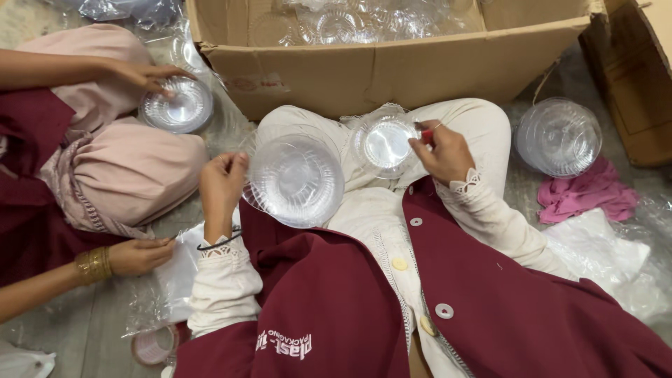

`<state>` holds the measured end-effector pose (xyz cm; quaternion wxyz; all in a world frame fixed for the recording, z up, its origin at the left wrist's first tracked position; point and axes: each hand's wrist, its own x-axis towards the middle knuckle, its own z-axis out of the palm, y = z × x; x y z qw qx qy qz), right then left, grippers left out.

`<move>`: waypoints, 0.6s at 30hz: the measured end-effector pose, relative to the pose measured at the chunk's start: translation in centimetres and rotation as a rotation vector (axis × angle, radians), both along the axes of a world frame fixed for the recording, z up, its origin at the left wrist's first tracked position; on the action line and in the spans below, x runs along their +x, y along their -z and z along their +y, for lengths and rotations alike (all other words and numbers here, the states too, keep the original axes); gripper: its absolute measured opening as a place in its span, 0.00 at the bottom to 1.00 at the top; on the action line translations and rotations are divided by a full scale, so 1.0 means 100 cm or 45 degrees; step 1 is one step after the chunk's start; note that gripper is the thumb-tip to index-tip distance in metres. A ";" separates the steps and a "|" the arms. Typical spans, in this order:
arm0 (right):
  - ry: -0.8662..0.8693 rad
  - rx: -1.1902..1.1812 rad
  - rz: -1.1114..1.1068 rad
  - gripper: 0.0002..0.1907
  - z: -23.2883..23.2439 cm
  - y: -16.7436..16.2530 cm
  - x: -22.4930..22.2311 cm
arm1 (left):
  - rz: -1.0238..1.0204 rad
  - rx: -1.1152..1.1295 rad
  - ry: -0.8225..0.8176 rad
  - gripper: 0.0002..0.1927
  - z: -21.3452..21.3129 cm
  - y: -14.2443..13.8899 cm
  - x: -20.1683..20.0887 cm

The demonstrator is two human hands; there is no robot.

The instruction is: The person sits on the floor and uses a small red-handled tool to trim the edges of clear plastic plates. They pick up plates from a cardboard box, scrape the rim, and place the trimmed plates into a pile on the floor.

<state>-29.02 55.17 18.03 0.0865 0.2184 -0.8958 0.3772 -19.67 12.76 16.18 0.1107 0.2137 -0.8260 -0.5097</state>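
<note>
A clear plastic bowl is clasped at its left rim by the left hand; a smaller clear lid is pinched by the right hand, both over the lap. A cardboard box lies beyond, a bowl stack and pink cloth on the floor at right.

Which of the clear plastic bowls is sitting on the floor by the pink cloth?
The stack of clear bowls at far right, just above the pink cloth. No hand touches it; the others are held or in the box.
</note>
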 end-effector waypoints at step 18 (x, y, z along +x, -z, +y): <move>0.014 -1.015 -0.768 0.07 -0.037 -0.040 0.022 | 0.305 1.031 0.364 0.21 0.107 -0.065 -0.020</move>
